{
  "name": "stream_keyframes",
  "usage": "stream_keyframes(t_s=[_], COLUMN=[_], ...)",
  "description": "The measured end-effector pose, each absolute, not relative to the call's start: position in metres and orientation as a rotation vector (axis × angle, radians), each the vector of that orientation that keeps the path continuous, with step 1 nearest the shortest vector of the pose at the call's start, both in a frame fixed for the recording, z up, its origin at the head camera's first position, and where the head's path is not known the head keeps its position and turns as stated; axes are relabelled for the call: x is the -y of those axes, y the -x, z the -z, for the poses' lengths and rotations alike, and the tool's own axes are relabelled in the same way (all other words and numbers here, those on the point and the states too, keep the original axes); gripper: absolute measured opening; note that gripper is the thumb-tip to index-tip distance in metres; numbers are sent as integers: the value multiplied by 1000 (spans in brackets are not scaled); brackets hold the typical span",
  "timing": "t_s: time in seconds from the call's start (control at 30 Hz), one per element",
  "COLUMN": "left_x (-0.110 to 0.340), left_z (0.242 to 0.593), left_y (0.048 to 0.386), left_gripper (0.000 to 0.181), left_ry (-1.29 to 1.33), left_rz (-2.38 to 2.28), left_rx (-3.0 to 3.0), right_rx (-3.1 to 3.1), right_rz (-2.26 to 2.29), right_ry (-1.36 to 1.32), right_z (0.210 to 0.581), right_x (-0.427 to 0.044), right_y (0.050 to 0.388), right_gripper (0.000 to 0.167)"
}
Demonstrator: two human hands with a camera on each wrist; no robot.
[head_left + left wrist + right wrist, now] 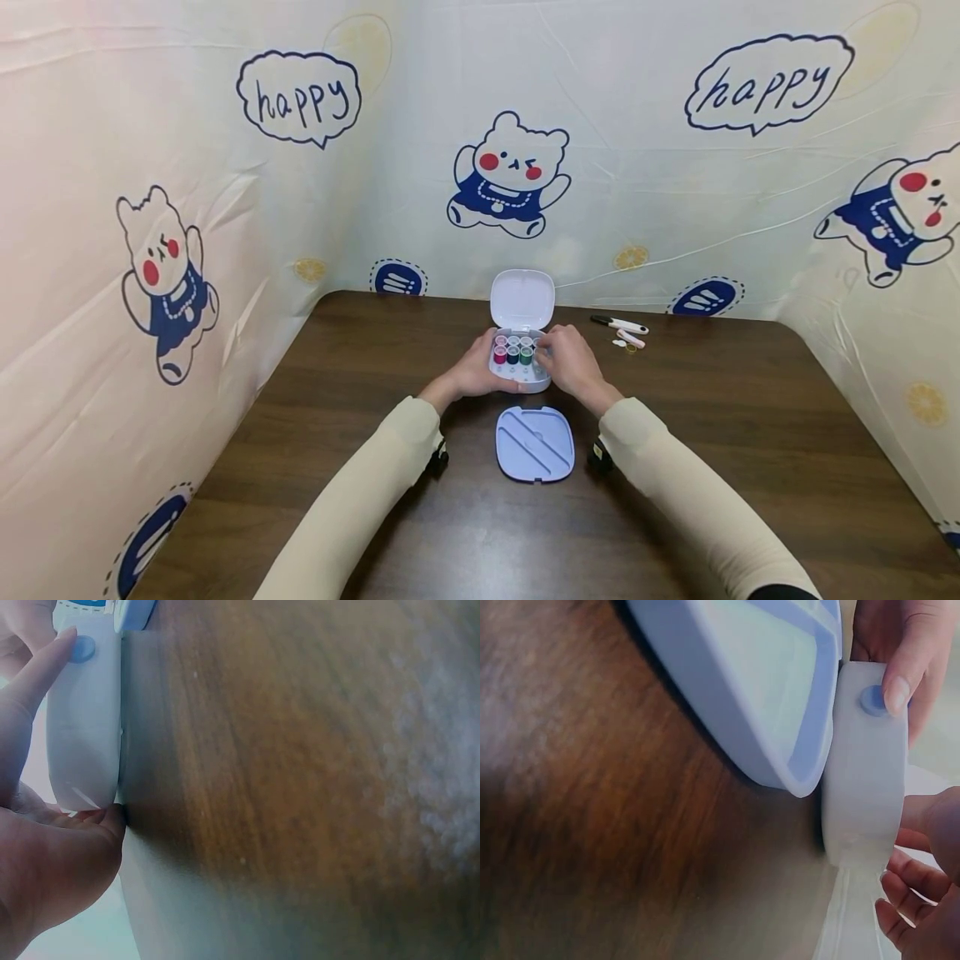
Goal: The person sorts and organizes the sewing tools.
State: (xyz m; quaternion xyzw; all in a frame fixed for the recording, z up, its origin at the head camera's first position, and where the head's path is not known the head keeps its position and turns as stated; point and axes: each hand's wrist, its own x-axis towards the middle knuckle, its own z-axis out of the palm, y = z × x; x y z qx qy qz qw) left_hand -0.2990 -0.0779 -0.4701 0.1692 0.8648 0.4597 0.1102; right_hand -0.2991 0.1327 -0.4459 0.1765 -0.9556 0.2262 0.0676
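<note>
A white box [534,385] stands with its lid [522,298] raised, thread spools [513,356] in rows inside, pink, dark and green among them. My left hand [476,369] grips its left side; in the left wrist view the thumb of that hand [56,859] lies along the front wall [86,735] by a blue button [83,649]. Over the right end of the spools is my right hand [572,358], its fingertips among them. The right wrist view shows some of its fingers [904,896] loosely bent beside the box [865,772]; whether thumb and index pinch a spool is hidden.
A light blue tray [535,444] with diagonal ridges lies in front of the box, between the forearms. To the right are a white tool with a black tip [620,325] and a few small white and pink items [630,339]. A printed curtain [420,108] surrounds the wooden table [480,533].
</note>
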Motion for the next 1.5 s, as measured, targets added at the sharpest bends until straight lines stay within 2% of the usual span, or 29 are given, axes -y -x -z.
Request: stream_keyframes(t_s=[0.87, 1.5], left_x=[78, 78], left_z=[469, 475], left_y=[300, 304], left_gripper=[117, 116], left_ry=[-457, -525], left_rz=[-1329, -1357], left_rx=[-2534, -2554], right_rx=[2907, 2854], right_rz=[-753, -796], right_ry=[-586, -715], right_z=[445, 439], right_x=[-144, -163], right_y=[291, 269], right_gripper=[32, 28])
